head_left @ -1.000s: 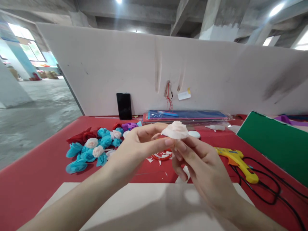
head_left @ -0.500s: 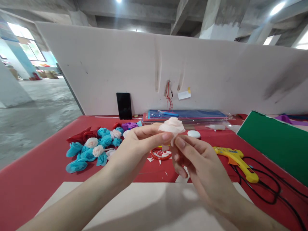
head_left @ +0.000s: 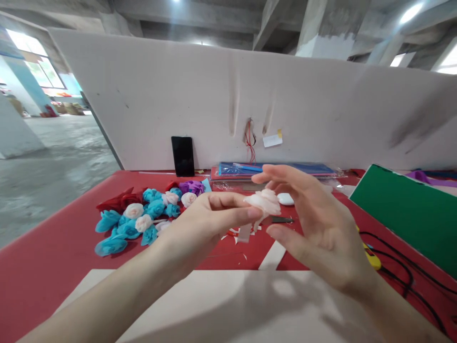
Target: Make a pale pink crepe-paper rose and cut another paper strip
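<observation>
- Head view: the left hand (head_left: 210, 221) pinches a pale pink flower (head_left: 267, 202) by its base, thumb and forefinger clamped on it.
- The flower is held up in front of the person, above the red table (head_left: 64, 243), with a pale strip (head_left: 244, 233) hanging below it.
- The right hand (head_left: 323, 233) curves around the flower's other side, its thumb spread well apart from the fingers and no thing in its grip; whether a curled fingertip brushes the petals, I cannot tell.
- Beyond the left hand lies a pile of flowers: blue flowers (head_left: 156, 208), white flowers (head_left: 143, 223), red flowers (head_left: 123, 202) and a purple flower (head_left: 193, 187).
- Behind the right hand, a yellow tool (head_left: 372, 258) is mostly hidden.
- A white strip (head_left: 273, 256) lies on the table near the right thumb, just beyond a large white sheet (head_left: 200, 295).
- At the back, a phone (head_left: 183, 156) leans upright against the white panel (head_left: 160, 95).
- A green board (head_left: 407, 209) stands at the right.
</observation>
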`<state>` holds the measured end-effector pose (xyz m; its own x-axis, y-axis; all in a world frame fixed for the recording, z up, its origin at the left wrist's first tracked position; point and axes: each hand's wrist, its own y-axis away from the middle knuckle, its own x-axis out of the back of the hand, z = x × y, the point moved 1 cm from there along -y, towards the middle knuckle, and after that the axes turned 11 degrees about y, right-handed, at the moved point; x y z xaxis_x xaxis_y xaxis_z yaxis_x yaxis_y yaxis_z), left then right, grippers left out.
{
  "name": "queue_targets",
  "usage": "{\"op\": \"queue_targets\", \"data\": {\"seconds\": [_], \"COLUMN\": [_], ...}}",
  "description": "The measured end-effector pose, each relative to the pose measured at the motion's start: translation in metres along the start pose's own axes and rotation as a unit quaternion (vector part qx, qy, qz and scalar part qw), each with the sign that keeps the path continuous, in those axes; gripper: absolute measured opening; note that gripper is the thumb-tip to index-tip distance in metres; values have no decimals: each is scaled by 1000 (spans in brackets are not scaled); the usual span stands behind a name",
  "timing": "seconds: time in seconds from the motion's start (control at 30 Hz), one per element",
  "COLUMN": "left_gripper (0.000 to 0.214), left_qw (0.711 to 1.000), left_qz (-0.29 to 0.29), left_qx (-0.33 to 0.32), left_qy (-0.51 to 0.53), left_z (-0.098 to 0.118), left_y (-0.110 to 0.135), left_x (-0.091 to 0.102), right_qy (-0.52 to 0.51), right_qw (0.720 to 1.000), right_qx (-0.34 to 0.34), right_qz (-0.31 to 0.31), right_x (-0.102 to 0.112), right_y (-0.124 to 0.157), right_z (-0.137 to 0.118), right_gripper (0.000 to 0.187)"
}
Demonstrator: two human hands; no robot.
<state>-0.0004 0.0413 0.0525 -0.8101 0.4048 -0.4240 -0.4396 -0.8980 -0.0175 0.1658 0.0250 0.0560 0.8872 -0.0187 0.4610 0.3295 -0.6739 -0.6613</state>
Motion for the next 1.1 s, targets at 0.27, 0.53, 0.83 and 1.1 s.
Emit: {"op": "queue_targets", "data": {"seconds": [0.27, 0.53, 0.83, 1.1], "left_gripper": [7, 10, 7, 5], "left_qw": [997, 998, 998, 998], "left_qz": [10, 7, 36, 46], "left_qx": [4, -2, -16, -33], "left_qy": [-74, -55, -54, -29], "left_z": [-2, 2, 3, 1], "left_y": [-1, 1, 1, 0], "left_x": [6, 3, 2, 2], "right_qy": [11, -3, -67, -133], "right_qw": [999, 997, 990, 979], "right_qx": [-21, -77, -124, -149], "right_qz": [-25, -11, 19, 28], "right_x": [1, 1, -3, -5], "right_y": [-3, -6, -5, -9], "right_z": [1, 3, 6, 7], "right_gripper": [51, 51, 50, 47]}}
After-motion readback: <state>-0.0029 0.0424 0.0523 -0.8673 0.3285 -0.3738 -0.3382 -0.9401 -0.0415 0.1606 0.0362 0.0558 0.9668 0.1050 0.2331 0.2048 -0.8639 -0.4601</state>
